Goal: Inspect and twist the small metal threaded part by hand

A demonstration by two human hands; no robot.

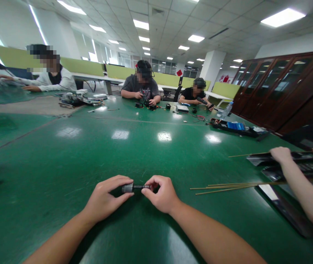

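Low over the green table, near its front, both of my hands are at one short dark piece [138, 186], with a grey cylinder [128, 188] at its left end, a thin black shaft and a reddish part at the right. My left hand [105, 196] is curved around the cylinder, thumb below and fingers above, gripping it. On the other side, my right hand [162, 192] pinches the shaft and the reddish end between thumb and curled fingers. Its right tip is partly hidden, and the exact kind of the piece cannot be made out.
Thin brass-coloured rods [228, 186] and black metal channels [285, 211] lie at right, beside another person's arm [296, 183]. Across the green table [112, 154], several people work among small parts. A black tray [233, 127] with a blue item stands at back right.
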